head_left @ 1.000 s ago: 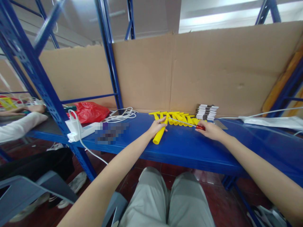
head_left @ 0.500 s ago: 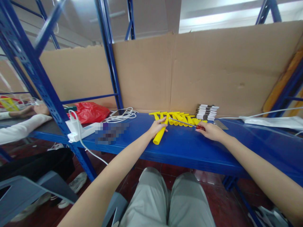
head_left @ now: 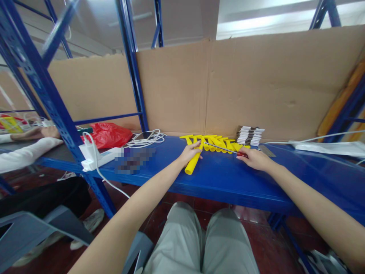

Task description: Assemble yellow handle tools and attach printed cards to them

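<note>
My left hand (head_left: 190, 153) is closed round a yellow plastic tool with a hollow tubular handle (head_left: 192, 164), whose open end points towards me. In my right hand (head_left: 255, 158) is a screwdriver (head_left: 221, 147) with a dark red handle. Its long metal shaft points left, and the tip meets or nearly meets the yellow tool just beyond my left fingers; exact contact is too small to tell. Behind my hands, several similar yellow T-shaped tools (head_left: 218, 144) lie in a row along the cardboard.
A stack of white packets (head_left: 250, 135) and a thin flat plate (head_left: 267, 151) are near my right hand. To the left lie a white power strip (head_left: 104, 158), coiled white cables (head_left: 149, 137) and a red plastic bag (head_left: 110, 136). Cardboard (head_left: 242, 87) walls the blue bench (head_left: 222, 179).
</note>
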Demonstrator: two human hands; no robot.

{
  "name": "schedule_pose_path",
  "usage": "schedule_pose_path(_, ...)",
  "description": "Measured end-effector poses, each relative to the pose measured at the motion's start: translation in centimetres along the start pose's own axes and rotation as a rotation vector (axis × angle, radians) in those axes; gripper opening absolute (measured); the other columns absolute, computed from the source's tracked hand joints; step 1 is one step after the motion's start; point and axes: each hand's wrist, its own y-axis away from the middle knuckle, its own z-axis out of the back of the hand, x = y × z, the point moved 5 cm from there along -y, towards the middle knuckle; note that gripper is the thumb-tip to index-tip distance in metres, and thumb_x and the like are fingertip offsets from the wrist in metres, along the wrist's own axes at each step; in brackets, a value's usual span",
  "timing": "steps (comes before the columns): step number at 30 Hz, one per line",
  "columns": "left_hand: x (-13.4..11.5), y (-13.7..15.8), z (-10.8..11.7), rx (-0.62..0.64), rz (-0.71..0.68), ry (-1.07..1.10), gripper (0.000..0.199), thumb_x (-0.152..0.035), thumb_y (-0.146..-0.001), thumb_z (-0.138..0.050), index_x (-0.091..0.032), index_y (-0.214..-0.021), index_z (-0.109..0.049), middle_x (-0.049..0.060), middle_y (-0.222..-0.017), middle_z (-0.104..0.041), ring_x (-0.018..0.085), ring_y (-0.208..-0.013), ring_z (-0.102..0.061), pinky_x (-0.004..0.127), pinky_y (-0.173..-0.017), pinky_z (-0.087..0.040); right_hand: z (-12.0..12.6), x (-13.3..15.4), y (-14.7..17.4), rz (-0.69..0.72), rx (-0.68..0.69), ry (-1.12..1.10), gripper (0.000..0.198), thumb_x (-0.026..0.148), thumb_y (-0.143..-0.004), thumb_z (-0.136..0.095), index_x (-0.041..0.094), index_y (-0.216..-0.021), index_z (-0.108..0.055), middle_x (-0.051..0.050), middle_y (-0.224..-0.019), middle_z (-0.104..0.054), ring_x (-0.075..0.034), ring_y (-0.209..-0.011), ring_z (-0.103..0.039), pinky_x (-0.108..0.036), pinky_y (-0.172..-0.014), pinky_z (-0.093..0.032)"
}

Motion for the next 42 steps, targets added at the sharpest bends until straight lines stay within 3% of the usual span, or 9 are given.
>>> schedule_pose_path(3,-0.1,-0.1,0.4,-0.075,-0.004,0.004,0.054,-0.007,-0.073,-0.06,-0.016,-0.126,-0.061,0.01,-0.126,-0.061,0.007,-0.054,-0.06,0.021,-0.051,-0.05,0.0,-0.1,0.0,0.01,-0.017,0.02,0.02,0.035,-0.088,-0.046,0.022,-0.088,-0.061,-0.007,-0.081,-0.07,-0.02,-0.071,-0.064,-0.028,-0.061,-0.043)
schedule_pose_path(6,-0.2,-0.4,1.5,-0.221,-0.002,-0.064,0.03,-0.012,-0.076,-0.06,-0.012,-0.104,-0.072,0.006,-0.093,-0.072,0.008,-0.052,-0.056,0.017,-0.044,-0.041,0.2,0.0,0.0,0.026,-0.037,0.009,0.018,0.035,-0.086,-0.048,0.022,-0.086,-0.061,-0.007,-0.082,-0.071,-0.02,-0.071,-0.064,-0.028,-0.06,-0.043)
schedule_pose_path(9,-0.2,-0.5,2.2,-0.277,0.034,-0.18,0.014,-0.02,-0.078,-0.063,-0.011,-0.077,-0.073,0.003,-0.062,-0.066,0.008,-0.043,-0.048,0.018,-0.038,-0.029,0.2,0.0,0.0,0.013,-0.026,0.016,0.017,0.034,-0.086,-0.047,0.023,-0.082,-0.059,-0.007,-0.081,-0.071,-0.02,-0.069,-0.064,-0.028,-0.059,-0.043)
schedule_pose_path(12,0.0,-0.4,1.9,-0.199,0.041,-0.234,0.02,-0.027,-0.079,-0.065,-0.012,-0.066,-0.069,0.001,-0.049,-0.059,0.01,-0.041,-0.048,0.02,-0.04,-0.032,0.3,-0.2,0.1,-0.007,-0.014,0.03,0.016,0.034,-0.085,-0.048,0.023,-0.08,-0.058,-0.006,-0.076,-0.069,-0.02,-0.066,-0.063,-0.028,-0.057,-0.042)
schedule_pose_path(15,0.2,-0.4,0.9,-0.074,0.038,-0.156,0.014,-0.024,-0.075,-0.071,-0.011,-0.078,-0.069,0.003,-0.055,-0.064,0.013,-0.051,-0.059,0.021,-0.05,-0.044,0.4,-0.3,0.1,0.003,0.0,0.008,0.016,0.035,-0.084,-0.049,0.024,-0.079,-0.058,-0.005,-0.072,-0.068,-0.019,-0.064,-0.062,-0.027,-0.056,-0.042)
schedule_pose_path(18,0.3,-0.3,0.4,-0.024,0.052,-0.083,0.03,-0.016,-0.07,-0.075,-0.008,-0.098,-0.066,0.005,-0.062,-0.068,0.016,-0.06,-0.066,0.027,-0.064,-0.052,0.4,-0.6,0.1,-0.005,0.022,-0.018,0.016,0.035,-0.084,-0.049,0.024,-0.078,-0.058,-0.005,-0.073,-0.069,-0.019,-0.065,-0.063,-0.027,-0.057,-0.042)
schedule_pose_path(22,0.1,-0.3,0.3,-0.012,0.037,-0.073,0.041,-0.013,-0.067,-0.078,-0.006,-0.105,-0.062,0.004,-0.062,-0.068,0.015,-0.06,-0.065,0.028,-0.068,-0.053,0.6,-0.8,0.2,-0.031,0.029,-0.041,0.015,0.035,-0.083,-0.049,0.023,-0.078,-0.058,-0.005,-0.075,-0.07,-0.02,-0.067,-0.063,-0.028,-0.059,-0.043)
schedule_pose_path(30,0.6,-1.0,0.8,-0.024,-0.045,-0.104,0.046,-0.019,-0.063,-0.082,-0.011,-0.103,-0.061,-0.002,-0.061,-0.064,0.011,-0.055,-0.06,0.023,-0.059,-0.047,1.1,-2.3,0.4,-0.028,-0.004,-0.07,0.016,0.036,-0.08,-0.05,0.023,-0.075,-0.058,-0.005,-0.07,-0.068,-0.02,-0.063,-0.061,-0.028,-0.056,-0.042)
schedule_pose_path(42,0.4,-0.5,0.1,0.005,-0.024,-0.185,0.023,-0.009,-0.069,-0.072,-0.016,-0.076,-0.052,-0.007,-0.054,-0.055,0.008,-0.049,-0.052,0.02,-0.055,-0.039,0.8,-5.0,0.5,0.004,0.059,-0.162,0.019,0.04,-0.073,-0.058,0.022,-0.072,-0.064,-0.004,-0.074,-0.072,-0.022,-0.069,-0.064,-0.031,-0.061,-0.047)
